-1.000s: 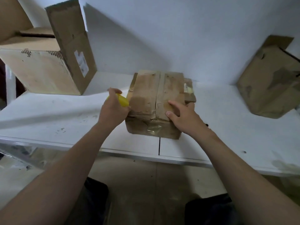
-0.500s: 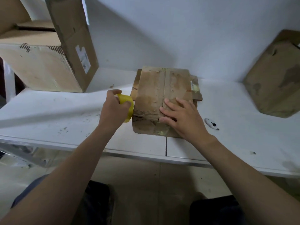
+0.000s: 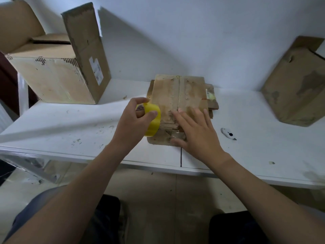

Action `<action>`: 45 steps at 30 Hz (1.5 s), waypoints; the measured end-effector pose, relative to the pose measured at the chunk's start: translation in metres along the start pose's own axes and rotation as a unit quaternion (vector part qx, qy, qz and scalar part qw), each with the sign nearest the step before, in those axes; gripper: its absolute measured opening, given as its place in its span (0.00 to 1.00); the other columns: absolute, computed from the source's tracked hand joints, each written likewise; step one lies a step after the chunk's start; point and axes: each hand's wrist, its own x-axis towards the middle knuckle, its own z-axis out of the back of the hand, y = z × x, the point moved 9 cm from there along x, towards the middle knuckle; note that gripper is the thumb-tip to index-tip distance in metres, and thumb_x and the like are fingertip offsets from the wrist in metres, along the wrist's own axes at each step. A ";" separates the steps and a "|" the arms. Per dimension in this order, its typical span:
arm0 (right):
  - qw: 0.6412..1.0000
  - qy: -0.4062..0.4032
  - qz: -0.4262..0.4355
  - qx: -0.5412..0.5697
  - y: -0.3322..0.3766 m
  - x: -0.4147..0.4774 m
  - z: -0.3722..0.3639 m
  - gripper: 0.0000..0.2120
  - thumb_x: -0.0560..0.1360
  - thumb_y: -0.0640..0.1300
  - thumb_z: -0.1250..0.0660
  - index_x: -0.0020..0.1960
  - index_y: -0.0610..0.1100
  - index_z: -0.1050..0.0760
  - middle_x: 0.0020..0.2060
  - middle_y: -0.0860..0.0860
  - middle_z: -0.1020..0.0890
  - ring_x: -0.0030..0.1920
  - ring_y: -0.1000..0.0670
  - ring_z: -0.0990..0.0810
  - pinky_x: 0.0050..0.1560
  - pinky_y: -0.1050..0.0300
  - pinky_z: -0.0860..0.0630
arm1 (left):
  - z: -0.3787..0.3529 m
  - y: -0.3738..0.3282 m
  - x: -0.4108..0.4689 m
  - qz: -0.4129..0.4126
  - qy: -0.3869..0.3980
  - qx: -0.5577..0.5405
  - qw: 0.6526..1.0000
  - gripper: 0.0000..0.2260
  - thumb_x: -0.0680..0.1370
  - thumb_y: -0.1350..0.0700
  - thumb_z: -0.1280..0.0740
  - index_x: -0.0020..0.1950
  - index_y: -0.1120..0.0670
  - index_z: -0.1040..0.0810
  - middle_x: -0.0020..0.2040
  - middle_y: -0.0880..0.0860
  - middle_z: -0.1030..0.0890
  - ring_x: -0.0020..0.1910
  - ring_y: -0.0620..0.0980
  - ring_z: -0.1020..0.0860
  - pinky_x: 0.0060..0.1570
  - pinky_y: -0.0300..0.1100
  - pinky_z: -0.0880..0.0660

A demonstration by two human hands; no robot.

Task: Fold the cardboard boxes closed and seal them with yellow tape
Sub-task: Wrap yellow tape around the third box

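Taping step for the small box, flaps folded shut, sitting midway along the white table near its front edge.

Off to the left a large box stands with one flap up; a tilted box leans against the wall on the right. On the small one, the right hand lies flat, fingers spread, pressing the flaps down, while the left hand grips the yellow tape roll at the box's left edge. Next, I'd say, a free tape end must be stuck down and drawn across the centre seam. A cutter lies just right of the box.
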 end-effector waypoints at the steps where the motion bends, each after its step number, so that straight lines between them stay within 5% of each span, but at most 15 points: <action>1: 0.997 -0.040 -0.009 0.063 0.002 -0.003 0.016 0.36 0.76 0.66 0.35 0.79 0.53 0.39 0.72 0.53 0.32 0.75 0.42 0.40 0.74 0.36 0.37 | -0.001 -0.005 -0.003 0.000 0.000 -0.011 1.000 0.15 0.79 0.52 0.30 0.65 0.45 0.25 0.53 0.40 0.23 0.51 0.35 0.23 0.42 0.35 0.28; 4: 0.957 -0.060 -0.085 0.271 -0.001 -0.007 0.043 0.36 0.72 0.75 0.41 0.75 0.60 0.41 0.63 0.54 0.26 0.69 0.52 0.33 0.64 0.52 0.28 | -0.003 -0.021 -0.011 0.001 0.009 -0.057 0.998 0.12 0.81 0.51 0.32 0.64 0.44 0.24 0.57 0.45 0.23 0.55 0.45 0.22 0.49 0.43 0.22; 7: 0.919 -0.059 -0.112 0.373 0.007 -0.010 0.058 0.42 0.66 0.75 0.33 0.73 0.63 0.44 0.56 0.57 0.24 0.58 0.57 0.24 0.53 0.61 0.25 | -0.020 -0.036 -0.024 0.020 0.064 -0.150 0.986 0.09 0.82 0.53 0.34 0.61 0.46 0.19 0.59 0.54 0.20 0.54 0.51 0.18 0.47 0.45 0.19; 10: 0.907 -0.083 -0.103 0.400 0.006 -0.012 0.069 0.38 0.68 0.61 0.22 0.69 0.63 0.41 0.55 0.59 0.24 0.51 0.57 0.21 0.45 0.59 0.20 | -0.034 -0.046 -0.034 0.002 0.082 -0.136 0.987 0.09 0.82 0.55 0.33 0.59 0.47 0.18 0.54 0.52 0.18 0.48 0.44 0.17 0.41 0.36 0.21; 15: 0.934 -0.094 -0.067 0.338 -0.003 -0.014 0.083 0.31 0.69 0.54 0.23 0.64 0.64 0.38 0.53 0.63 0.25 0.48 0.61 0.23 0.38 0.62 0.29 | -0.028 -0.049 -0.032 -0.036 -0.012 0.004 0.999 0.04 0.77 0.51 0.27 0.50 0.49 0.18 0.58 0.50 0.23 0.53 0.41 0.21 0.46 0.32 0.24; 18: 0.947 -0.073 -0.033 0.313 0.001 -0.016 0.086 0.32 0.70 0.54 0.23 0.66 0.62 0.38 0.54 0.64 0.26 0.48 0.55 0.21 0.39 0.61 0.24 | -0.027 -0.048 -0.032 -0.038 -0.025 0.032 0.998 0.07 0.75 0.51 0.25 0.48 0.51 0.21 0.48 0.48 0.17 0.47 0.43 0.18 0.46 0.40 0.21; 24: 0.972 -0.070 0.009 0.226 -0.002 -0.020 0.095 0.29 0.71 0.51 0.24 0.67 0.58 0.35 0.58 0.54 0.20 0.50 0.45 0.21 0.43 0.49 0.23 | -0.030 -0.040 -0.027 -0.028 -0.006 0.006 1.000 0.12 0.75 0.52 0.24 0.55 0.50 0.21 0.46 0.48 0.15 0.44 0.43 0.17 0.45 0.36 0.21; 29: 0.974 -0.064 0.043 0.214 -0.002 -0.024 0.094 0.27 0.72 0.53 0.27 0.66 0.60 0.36 0.59 0.58 0.23 0.47 0.57 0.30 0.39 0.67 0.35 | -0.033 -0.045 -0.027 -0.049 -0.008 0.032 0.998 0.04 0.78 0.53 0.27 0.51 0.49 0.13 0.44 0.45 0.14 0.46 0.43 0.17 0.48 0.36 0.23; 34: 0.959 -0.022 0.035 0.281 -0.005 -0.023 0.083 0.28 0.73 0.56 0.26 0.66 0.64 0.36 0.56 0.67 0.28 0.48 0.61 0.27 0.42 0.69 0.31 | -0.034 -0.050 -0.028 -0.064 -0.028 0.093 0.993 0.03 0.78 0.53 0.28 0.46 0.48 0.15 0.40 0.41 0.17 0.42 0.40 0.20 0.39 0.29 0.30; 37: 0.962 -0.005 0.024 0.273 -0.013 -0.023 0.078 0.28 0.73 0.55 0.26 0.69 0.62 0.33 0.56 0.67 0.28 0.51 0.63 0.30 0.45 0.72 0.33 | -0.029 -0.044 -0.023 -0.029 -0.029 0.066 0.997 0.07 0.77 0.53 0.27 0.39 0.45 0.18 0.37 0.41 0.18 0.37 0.34 0.21 0.34 0.24 0.32; 41: 0.962 -0.016 0.052 0.267 -0.018 -0.026 0.087 0.30 0.73 0.53 0.25 0.72 0.60 0.31 0.62 0.65 0.26 0.56 0.65 0.31 0.51 0.77 0.35 | -0.030 -0.030 -0.021 0.031 0.001 -0.003 1.000 0.06 0.78 0.55 0.28 0.41 0.48 0.16 0.38 0.44 0.18 0.37 0.40 0.22 0.36 0.33 0.29; 45: 0.965 -0.042 0.070 0.249 -0.035 -0.033 0.100 0.21 0.72 0.46 0.22 0.63 0.53 0.22 0.58 0.54 0.22 0.56 0.55 0.25 0.52 0.63 0.27 | -0.005 -0.012 -0.011 0.110 -0.034 -0.064 0.991 0.05 0.79 0.55 0.29 0.43 0.50 0.17 0.40 0.46 0.18 0.40 0.41 0.22 0.36 0.39 0.25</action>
